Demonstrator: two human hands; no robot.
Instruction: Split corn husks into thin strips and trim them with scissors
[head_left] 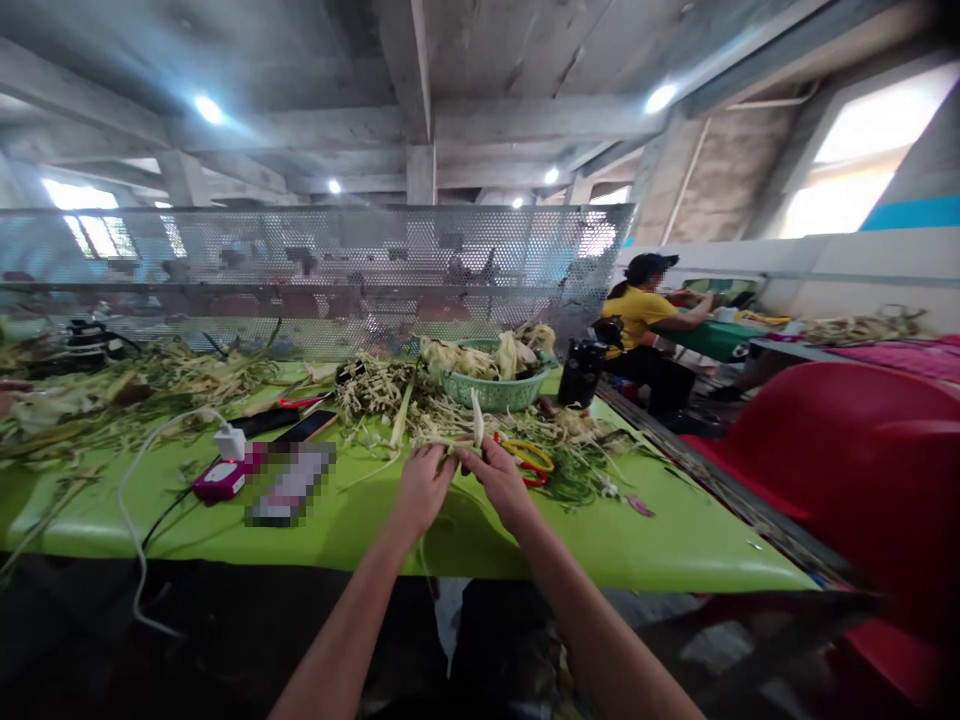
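My left hand [421,487] and my right hand [497,476] meet over the green table [660,540], both closed on a pale strip of plant husk [475,422] that sticks up between them. Yellow and red scissors [531,459] lie just right of my right hand. Shredded green and pale husks [390,395] are piled beyond my hands. A teal basket [491,390] filled with pale husked pieces stands behind the pile.
A pink power bank with a white charger [225,465] and cable lies to the left, beside phones [304,428]. A perforated metal screen [315,270] backs the table. A red chair [847,450] stands at right. A person in a yellow shirt [641,315] sits farther back.
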